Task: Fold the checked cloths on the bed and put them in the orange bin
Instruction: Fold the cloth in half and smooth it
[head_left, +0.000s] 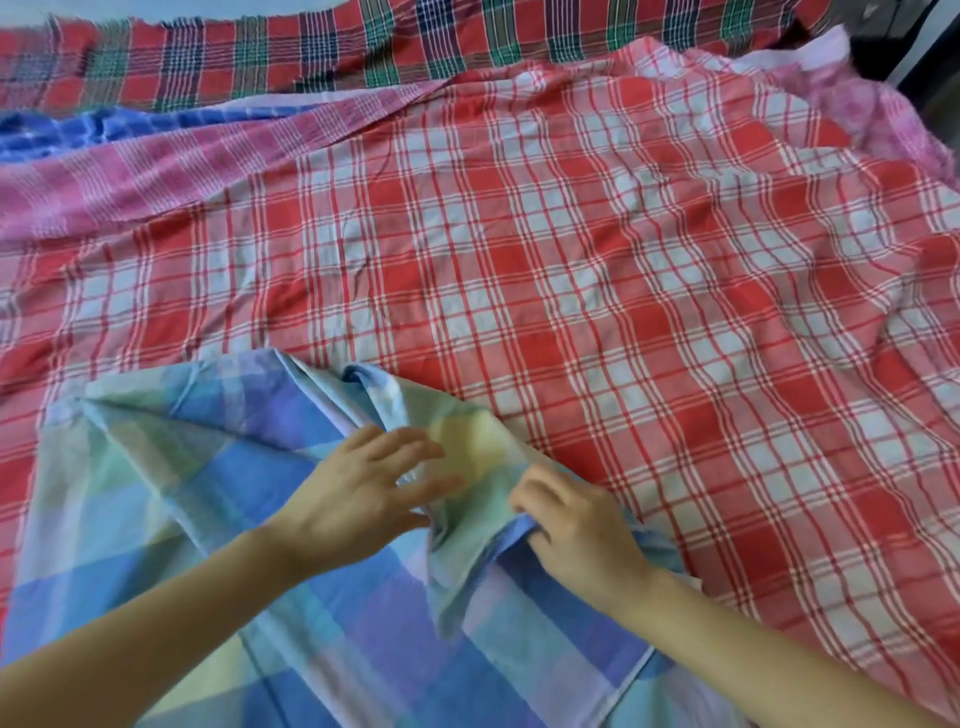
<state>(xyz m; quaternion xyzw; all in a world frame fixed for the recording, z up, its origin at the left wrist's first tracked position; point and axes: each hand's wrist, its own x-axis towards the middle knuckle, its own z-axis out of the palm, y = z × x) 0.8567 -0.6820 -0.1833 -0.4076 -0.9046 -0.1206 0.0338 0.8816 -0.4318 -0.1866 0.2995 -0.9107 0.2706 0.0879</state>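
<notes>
A pastel blue, green and yellow checked cloth (197, 467) lies rumpled at the near left of the bed, on top of a large red and white checked cloth (597, 270). My left hand (358, 488) rests on the pastel cloth with fingers spread and straight, touching a raised fold. My right hand (571, 525) has its fingers curled round a bunched edge of the same cloth, just right of the left hand. No orange bin is in view.
A pink checked cloth (156, 176) lies at the left. A blue cloth (78, 132) shows behind it. A red, green and navy checked cloth (363, 47) runs along the far edge. Pink fuzzy bedding (878, 119) shows at the far right corner.
</notes>
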